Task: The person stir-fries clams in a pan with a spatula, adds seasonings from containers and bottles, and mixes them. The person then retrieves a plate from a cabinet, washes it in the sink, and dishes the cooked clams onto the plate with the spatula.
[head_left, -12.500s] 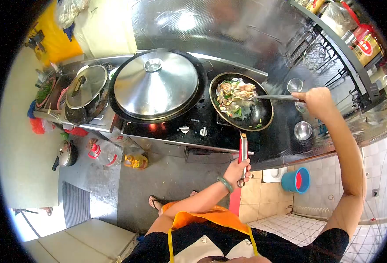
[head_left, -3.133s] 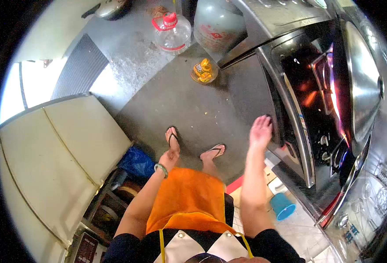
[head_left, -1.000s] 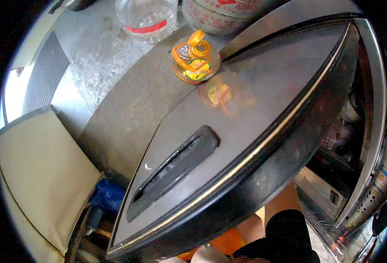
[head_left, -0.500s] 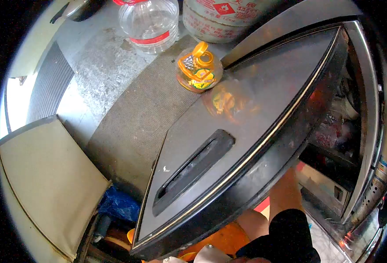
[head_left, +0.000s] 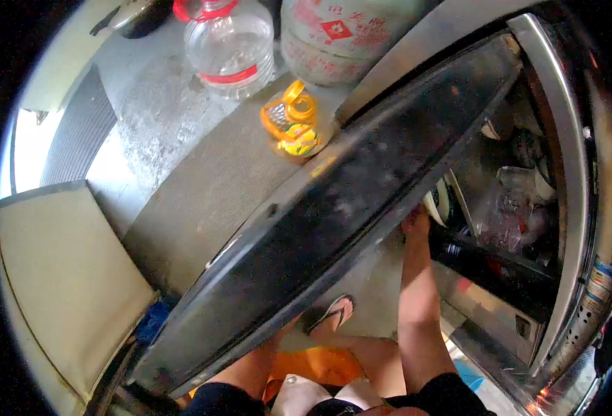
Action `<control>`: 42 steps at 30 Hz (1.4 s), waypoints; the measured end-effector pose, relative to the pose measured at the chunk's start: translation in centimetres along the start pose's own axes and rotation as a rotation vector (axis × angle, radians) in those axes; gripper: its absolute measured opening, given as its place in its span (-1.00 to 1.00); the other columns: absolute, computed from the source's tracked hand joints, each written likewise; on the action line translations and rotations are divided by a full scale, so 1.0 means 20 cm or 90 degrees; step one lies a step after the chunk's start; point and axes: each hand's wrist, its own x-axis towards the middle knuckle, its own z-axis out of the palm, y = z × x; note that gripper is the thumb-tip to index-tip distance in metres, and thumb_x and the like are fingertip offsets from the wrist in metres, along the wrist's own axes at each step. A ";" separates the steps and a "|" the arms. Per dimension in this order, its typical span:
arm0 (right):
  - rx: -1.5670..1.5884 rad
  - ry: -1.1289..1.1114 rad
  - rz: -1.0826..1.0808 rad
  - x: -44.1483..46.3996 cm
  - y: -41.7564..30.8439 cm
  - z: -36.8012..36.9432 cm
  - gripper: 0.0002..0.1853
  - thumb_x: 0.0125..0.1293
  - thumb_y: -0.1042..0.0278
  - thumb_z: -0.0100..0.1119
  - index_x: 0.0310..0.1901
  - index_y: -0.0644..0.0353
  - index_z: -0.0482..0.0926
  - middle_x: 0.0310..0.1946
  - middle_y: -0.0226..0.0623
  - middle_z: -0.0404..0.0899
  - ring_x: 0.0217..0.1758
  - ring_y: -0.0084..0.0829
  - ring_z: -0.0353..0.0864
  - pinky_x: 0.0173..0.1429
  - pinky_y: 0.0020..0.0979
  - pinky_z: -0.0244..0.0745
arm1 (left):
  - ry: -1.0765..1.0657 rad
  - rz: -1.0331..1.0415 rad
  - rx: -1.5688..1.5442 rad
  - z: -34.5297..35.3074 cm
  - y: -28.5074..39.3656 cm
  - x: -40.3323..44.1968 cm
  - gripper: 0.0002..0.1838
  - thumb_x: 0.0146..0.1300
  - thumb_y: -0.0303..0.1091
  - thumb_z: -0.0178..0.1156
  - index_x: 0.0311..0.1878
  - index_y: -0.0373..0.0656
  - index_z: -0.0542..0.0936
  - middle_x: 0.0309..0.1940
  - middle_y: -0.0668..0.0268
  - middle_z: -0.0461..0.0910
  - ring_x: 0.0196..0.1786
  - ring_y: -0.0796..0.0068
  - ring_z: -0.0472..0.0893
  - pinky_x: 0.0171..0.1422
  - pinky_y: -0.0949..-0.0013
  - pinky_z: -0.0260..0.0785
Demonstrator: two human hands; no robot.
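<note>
Your right hand (head_left: 415, 222) is sitting beside the pale dish (head_left: 440, 202), grip unclear, left hand hidden; you're wanting clearance from the door (head_left: 340, 215).

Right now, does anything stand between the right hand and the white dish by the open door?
Nothing visible stands between the right hand and the white dish: the hand is at its edge, beside the open door. Whether they touch is unclear.

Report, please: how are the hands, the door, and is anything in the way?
Right hand by dish, grip unclear; left hand hidden behind door. Door open. Yellow-capped bottle close outside door.
</note>
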 end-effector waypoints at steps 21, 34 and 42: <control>-0.098 -0.061 -0.285 0.02 0.00 0.17 -0.69 0.41 0.30 -0.05 0.06 0.29 0.47 -0.07 -0.20 0.56 -0.02 -0.32 0.58 0.05 -0.38 0.58 | 0.010 0.170 -0.042 0.63 0.11 1.11 -0.74 0.28 -0.29 0.06 -0.05 -0.21 0.56 -0.20 0.04 0.62 -0.09 0.03 0.58 0.06 0.11 0.38; -0.035 0.209 -0.278 -0.11 -0.07 0.28 -0.70 0.34 0.52 -0.13 0.07 0.36 0.40 -0.05 -0.10 0.52 -0.06 -0.19 0.58 -0.04 -0.33 0.67 | -0.014 0.111 0.059 0.70 -0.12 0.93 -0.74 0.30 -0.29 -0.01 -0.09 -0.22 0.57 -0.18 0.04 0.62 -0.06 -0.01 0.56 0.12 0.05 0.34; -0.045 0.260 -0.136 -0.10 -0.05 0.29 -0.66 0.34 0.47 -0.08 0.14 0.32 0.39 -0.01 -0.15 0.51 0.02 -0.22 0.54 -0.08 -0.31 0.61 | -0.152 -0.001 0.416 0.71 -0.80 0.02 -0.73 0.31 -0.29 -0.04 -0.11 -0.22 0.58 -0.17 0.05 0.62 -0.04 -0.03 0.55 0.16 0.01 0.32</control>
